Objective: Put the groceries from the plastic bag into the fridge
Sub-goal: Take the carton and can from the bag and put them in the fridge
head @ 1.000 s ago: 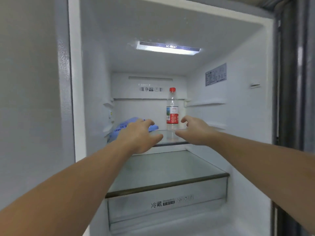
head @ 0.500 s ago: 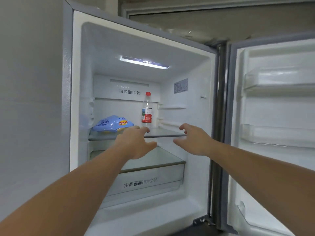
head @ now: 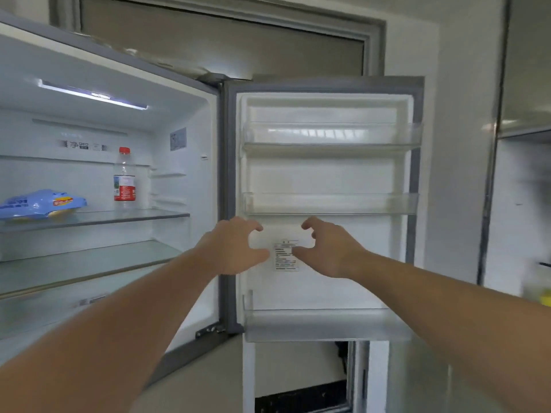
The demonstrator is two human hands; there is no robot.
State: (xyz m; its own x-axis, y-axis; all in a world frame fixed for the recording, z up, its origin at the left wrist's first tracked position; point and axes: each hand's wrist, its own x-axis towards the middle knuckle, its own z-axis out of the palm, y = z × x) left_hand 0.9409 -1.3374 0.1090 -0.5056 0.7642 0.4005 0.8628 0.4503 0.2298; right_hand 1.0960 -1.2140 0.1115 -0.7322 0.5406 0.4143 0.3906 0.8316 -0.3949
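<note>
Fingers loosely curled on both sides, grasping nothing; left hand [head: 231, 247] and right hand [head: 329, 248] raised side by side, thumbs pointing toward each other, a gap between them; both in front of the open fridge door [head: 328, 234], whether touching its inner panel or just short of it cannot be told; a printed label [head: 286, 255] on that panel showing in the gap, partly covered by the right thumb. Just above the hands, a clear door bin [head: 331, 203]; another higher, near the door's top edge [head: 331, 135]; a third below the forearms, at the door's bottom edge [head: 325, 323]. Bare forearms reaching in from the lower corners.

Further left, the lit fridge [head: 179, 189] compartment; on its upper glass shelf [head: 119, 217], a clear bottle with red cap and red label [head: 124, 177] standing upright toward the back, nearer the right end; a blue food packet [head: 41, 204] lying flat toward the shelf's left end, apart from the bottle. Light strip [head: 92, 95] glowing in the ceiling. Plastic bag not in sight.
</note>
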